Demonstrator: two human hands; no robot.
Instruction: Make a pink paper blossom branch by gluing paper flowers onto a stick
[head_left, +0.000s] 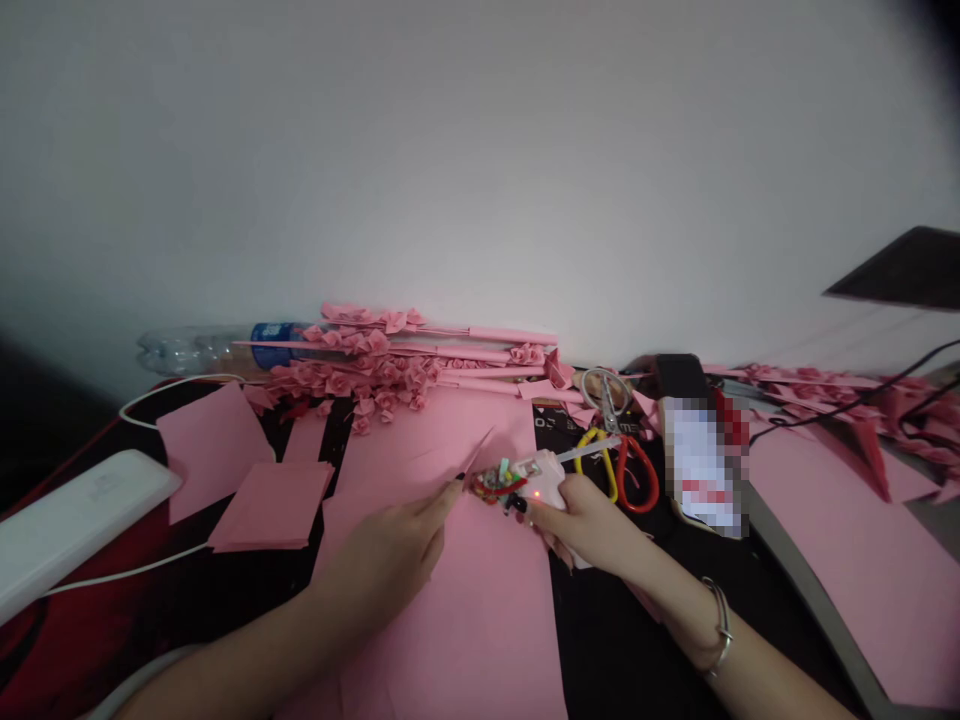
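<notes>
My left hand (pixel 401 545) is closed in a pinch on a thin, pointed piece of pink paper (pixel 478 453), above the large pink sheets (pixel 480 620). In my right hand (pixel 596 525) is a pale glue gun (pixel 551 478), with a small orange light lit on its side. A translucent glue stick (pixel 589 449) sticks out of its back. Coloured bits cover the gun's front end, which is close to my left fingertips; whether it touches the paper piece I cannot tell.
Pink paper roses (pixel 390 375) and a clear bottle (pixel 195 350) lie along the wall. Red and yellow-handled scissors (pixel 636 475) and a phone (pixel 703 470) lie to the right. Cut pink squares (pixel 274 505) and a white power strip (pixel 90 525) are on the left.
</notes>
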